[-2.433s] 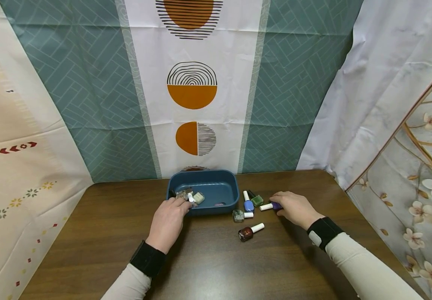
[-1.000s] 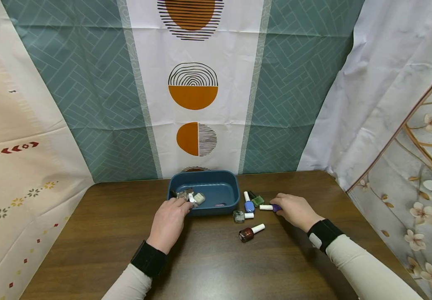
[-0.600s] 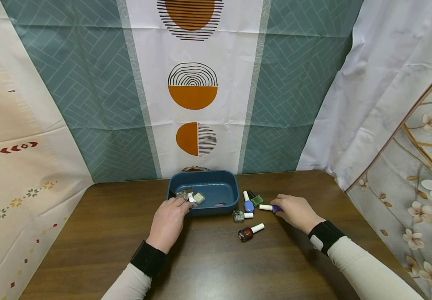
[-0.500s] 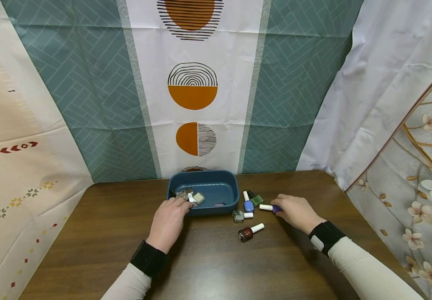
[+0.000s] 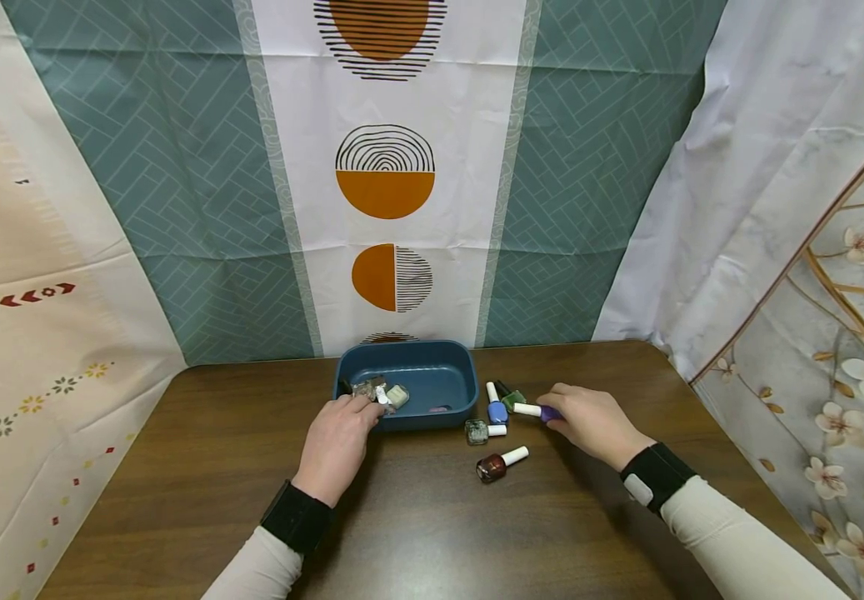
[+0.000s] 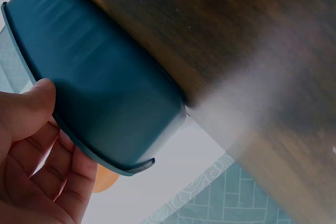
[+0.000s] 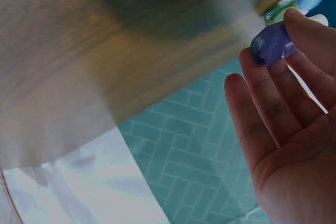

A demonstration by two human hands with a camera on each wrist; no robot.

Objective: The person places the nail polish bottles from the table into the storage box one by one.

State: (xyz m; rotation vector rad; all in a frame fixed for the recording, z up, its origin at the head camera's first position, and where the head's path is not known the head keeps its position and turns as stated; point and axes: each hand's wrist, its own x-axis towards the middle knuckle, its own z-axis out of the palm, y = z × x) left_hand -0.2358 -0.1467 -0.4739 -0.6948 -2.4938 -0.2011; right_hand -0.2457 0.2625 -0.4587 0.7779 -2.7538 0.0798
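My left hand (image 5: 334, 443) holds the near-left rim of a blue plastic bin (image 5: 435, 385). In the left wrist view, the thumb (image 6: 39, 100) lies on the bin's outer wall (image 6: 105, 72), with the fingers over the rim. Several nail polish bottles (image 5: 397, 397) lie in the bin's left end, partly hidden by that hand. My right hand (image 5: 592, 423) pinches a purple nail polish bottle (image 7: 270, 44) between thumb and fingers. Its white cap (image 5: 526, 410) points left towards the bin, close to a green nail polish bottle (image 5: 512, 400).
Right of the bin lie a blue nail polish bottle (image 5: 497, 411) and a glittery grey one (image 5: 477, 432). Nearer on the wooden table (image 5: 432, 533) is a dark red-brown bottle (image 5: 491, 468) with a white cap. A patterned curtain (image 5: 394, 275) hangs behind the table.
My right hand, fingers around the purple nail polish bottle, has shifted slightly left and up with it; its cap now sits nearer the green bottle. My left hand stays on the bin's rim.
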